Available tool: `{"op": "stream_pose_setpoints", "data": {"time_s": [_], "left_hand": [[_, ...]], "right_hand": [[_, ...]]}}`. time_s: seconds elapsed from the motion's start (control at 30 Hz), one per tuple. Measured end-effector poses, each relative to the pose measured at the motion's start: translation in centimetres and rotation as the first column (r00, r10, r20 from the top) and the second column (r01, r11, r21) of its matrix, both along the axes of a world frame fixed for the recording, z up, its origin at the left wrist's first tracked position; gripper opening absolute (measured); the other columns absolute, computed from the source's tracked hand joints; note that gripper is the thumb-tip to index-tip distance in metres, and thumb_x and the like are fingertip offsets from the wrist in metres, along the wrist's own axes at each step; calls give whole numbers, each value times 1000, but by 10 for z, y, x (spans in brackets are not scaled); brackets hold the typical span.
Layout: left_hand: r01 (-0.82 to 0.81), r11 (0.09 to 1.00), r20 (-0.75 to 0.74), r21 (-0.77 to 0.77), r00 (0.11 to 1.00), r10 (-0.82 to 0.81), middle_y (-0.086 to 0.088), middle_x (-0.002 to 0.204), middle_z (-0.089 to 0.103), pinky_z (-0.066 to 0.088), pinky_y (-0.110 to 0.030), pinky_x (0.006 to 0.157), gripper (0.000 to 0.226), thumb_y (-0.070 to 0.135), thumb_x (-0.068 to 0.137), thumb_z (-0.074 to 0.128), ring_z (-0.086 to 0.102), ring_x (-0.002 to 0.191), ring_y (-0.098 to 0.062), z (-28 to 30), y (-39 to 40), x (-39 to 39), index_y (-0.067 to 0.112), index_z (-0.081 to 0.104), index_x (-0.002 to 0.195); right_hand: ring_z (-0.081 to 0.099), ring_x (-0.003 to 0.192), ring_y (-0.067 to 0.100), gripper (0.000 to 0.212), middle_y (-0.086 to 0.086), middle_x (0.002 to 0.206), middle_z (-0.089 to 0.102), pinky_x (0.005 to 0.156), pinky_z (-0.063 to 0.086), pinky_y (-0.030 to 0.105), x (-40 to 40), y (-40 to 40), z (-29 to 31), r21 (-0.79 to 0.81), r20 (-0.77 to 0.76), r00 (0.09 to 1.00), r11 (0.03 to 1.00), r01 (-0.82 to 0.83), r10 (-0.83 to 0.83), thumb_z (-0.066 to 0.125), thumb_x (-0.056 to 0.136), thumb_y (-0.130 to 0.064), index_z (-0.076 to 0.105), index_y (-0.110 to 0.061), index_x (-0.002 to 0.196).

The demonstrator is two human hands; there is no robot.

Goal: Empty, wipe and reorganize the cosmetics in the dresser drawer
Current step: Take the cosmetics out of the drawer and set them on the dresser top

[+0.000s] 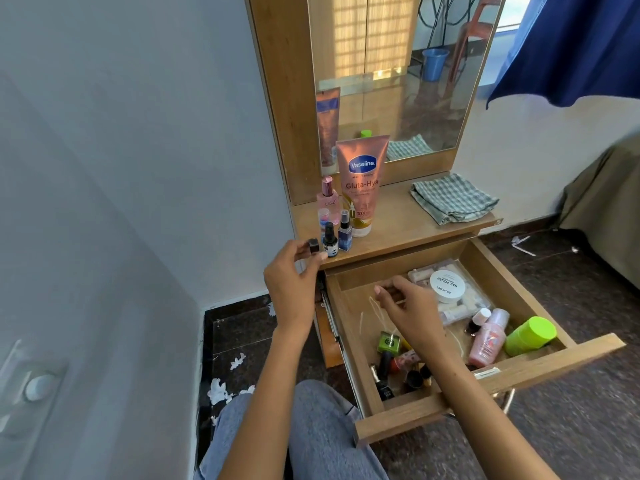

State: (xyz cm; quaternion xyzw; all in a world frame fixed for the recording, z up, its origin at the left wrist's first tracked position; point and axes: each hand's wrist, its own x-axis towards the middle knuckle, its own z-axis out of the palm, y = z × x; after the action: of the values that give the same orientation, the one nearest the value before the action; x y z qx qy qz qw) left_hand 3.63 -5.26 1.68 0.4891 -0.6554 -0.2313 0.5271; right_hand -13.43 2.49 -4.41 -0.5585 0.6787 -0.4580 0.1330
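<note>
The wooden dresser drawer (491, 382) is pulled open. Inside lie a white nail polish remover tub (447, 285) on a clear pouch, a pink bottle (488, 337), a lime green jar (530, 336) and several small nail polish bottles (391, 368). My left hand (294, 275) pinches a small black item (313, 245) at the dresser top's left edge, beside a dark dropper bottle (330, 239). My right hand (410, 304) hovers inside the drawer with fingers curled around something thin; what it is I cannot make out.
On the dresser top (398, 220) stand a pink Vaseline tube (362, 181), a pink perfume bottle (327, 199), a small blue spray bottle (345, 232) and a folded checked cloth (453, 199). A mirror (398, 71) rises behind. A wall is at left, a bed at right.
</note>
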Motion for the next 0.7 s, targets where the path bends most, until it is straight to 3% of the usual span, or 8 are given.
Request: {"op": "stream_pose_setpoints", "data": {"time_s": [0.23,0.57,0.7], "left_hand": [[-13,998,26,63,1000,12,3,94,70,54,-22,79,26,19,78,78,65,85,-5,-9,-22,-5,14,68,101],[23,996,-3,89,1000,-23,7,93,70,50,-11,77,32,18,77,78,63,83,5,-20,-32,-8,16,65,106],[10,994,-27,108,1000,-7,7,104,67,48,-12,85,43,17,78,77,62,92,0,-25,-27,-6,14,61,117]], "right_hand": [[64,73,3,8,-9,77,69,68,56,31,-1,0,-1,48,-42,999,999,-4,6,64,91,-24,70,-19,92],[61,72,-1,6,-13,77,67,65,46,15,-2,-2,-2,82,-49,999,997,-1,5,64,90,-24,68,-21,88],[62,72,1,6,-11,78,68,66,49,19,-2,-2,-2,96,-57,998,995,2,3,64,90,-24,68,-20,88]]}}
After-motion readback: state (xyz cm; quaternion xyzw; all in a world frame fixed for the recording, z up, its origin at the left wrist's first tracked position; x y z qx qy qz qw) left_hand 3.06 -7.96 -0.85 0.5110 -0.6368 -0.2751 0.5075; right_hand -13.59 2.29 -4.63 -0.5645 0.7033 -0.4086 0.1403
